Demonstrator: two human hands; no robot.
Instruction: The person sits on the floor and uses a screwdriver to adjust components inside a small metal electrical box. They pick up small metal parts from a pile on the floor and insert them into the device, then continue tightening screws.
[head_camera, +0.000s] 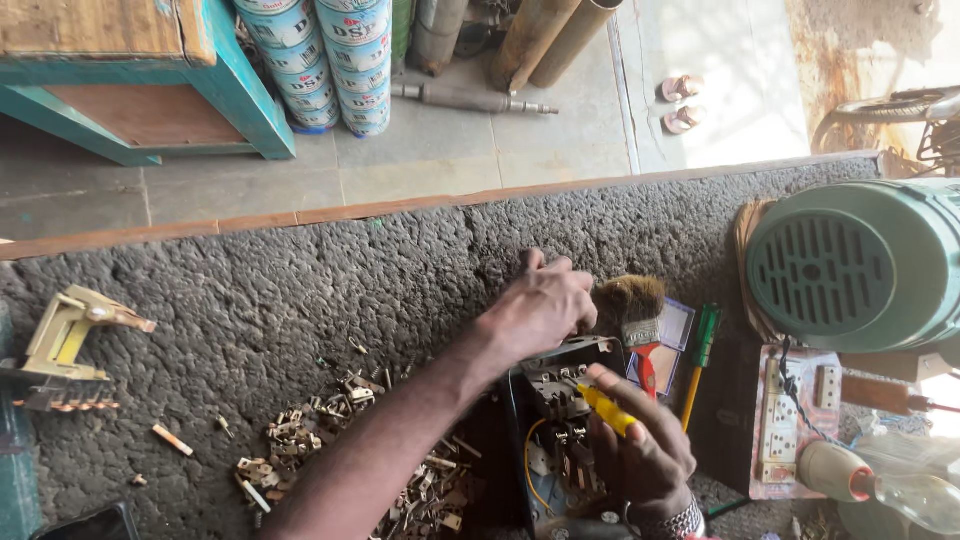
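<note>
At lower centre of the frame, on the grey carpeted bench (300, 290), lies an opened electrical switch unit (560, 420) with metal contacts and a yellow wire exposed. The left hand (540, 305) rests on its upper edge, fingers curled over the casing, gripping it steady. The right hand (645, 455), at lower right of the unit, is closed around a yellow-handled screwdriver (608, 410), whose tip points down-left into the contacts; the tip itself is hidden among the parts.

Judgement: the step in hand appears to be work on a screw or terminal inside the unit. The next move would call for a firm hold on the casing and the tool kept square to the fastener, since the contacts sit close together.

Surroundings: a paintbrush (635, 315) with a red handle lies just beside the left hand, above the unit. A green-and-yellow screwdriver (700, 355) lies right of it. A socket board (795, 420) sits further right, below a green motor housing (860, 265). A heap of small brass fittings (340, 430) spreads left of the unit, under the left forearm.

Obstructions: the paintbrush and loose fittings crowd the unit closely; the forearm crosses the heap and could scatter it.
</note>
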